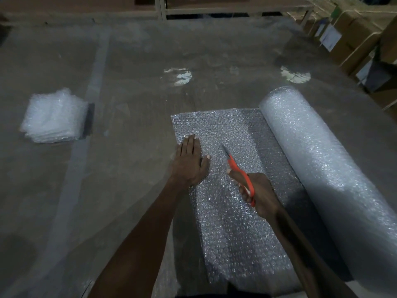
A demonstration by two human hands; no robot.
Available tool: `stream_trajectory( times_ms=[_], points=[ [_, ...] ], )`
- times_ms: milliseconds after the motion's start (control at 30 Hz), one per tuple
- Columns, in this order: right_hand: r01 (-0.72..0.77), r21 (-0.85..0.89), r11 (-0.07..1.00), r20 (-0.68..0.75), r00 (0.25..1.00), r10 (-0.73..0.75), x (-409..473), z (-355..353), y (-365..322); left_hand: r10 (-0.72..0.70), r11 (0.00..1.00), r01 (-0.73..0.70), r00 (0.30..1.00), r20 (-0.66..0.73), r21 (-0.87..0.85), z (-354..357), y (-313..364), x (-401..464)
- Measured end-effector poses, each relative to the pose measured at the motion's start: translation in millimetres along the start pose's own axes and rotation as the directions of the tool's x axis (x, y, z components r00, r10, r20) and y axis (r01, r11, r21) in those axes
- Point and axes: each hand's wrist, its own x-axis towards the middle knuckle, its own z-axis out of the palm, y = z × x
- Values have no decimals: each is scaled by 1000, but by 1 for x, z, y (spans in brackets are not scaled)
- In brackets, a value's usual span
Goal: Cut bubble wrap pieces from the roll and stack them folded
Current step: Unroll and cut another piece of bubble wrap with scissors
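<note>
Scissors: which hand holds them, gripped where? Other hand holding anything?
The right hand grips the scissors by the orange handles, blades pointing away. The left hand holds nothing; it presses flat on the unrolled bubble wrap sheet.

- Desk [133,61] covered by clear film
- Bubble wrap roll [326,160] laid at right, sheet [225,211] unrolled flat
- Folded stack [55,117] placed far left

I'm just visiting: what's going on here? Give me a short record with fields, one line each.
surface: table covered with clear plastic
roll: lies at right, partly unrolled
sheet: unrolled bubble wrap, flat, running toward the person
left hand: flat on the sheet's left edge, fingers straight
right hand: grips orange scissors, blades pointing away
stack: folded pieces, far left
background: cardboard boxes
</note>
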Motion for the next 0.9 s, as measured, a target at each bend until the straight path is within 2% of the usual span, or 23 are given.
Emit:
stream_trajectory(
  times_ms=[200,533,733,900],
  points=[
    [3,40,999,19,1000,-4,9,5,-5,12,1000,-12,1000,-8,-13,0,1,-1],
    [7,2,1000,24,1000,-7,3,4,-8,7,1000,-7,1000,27,4,-3,1,3],
    [5,15,1000,2,1000,-5,11,6,-13,52,997,-49,998,-47,60,-17,-3,17],
    [21,2,1000,21,1000,-21,15,3,-8,34,997,-34,999,-7,64,-20,-10,37]
  ],
)
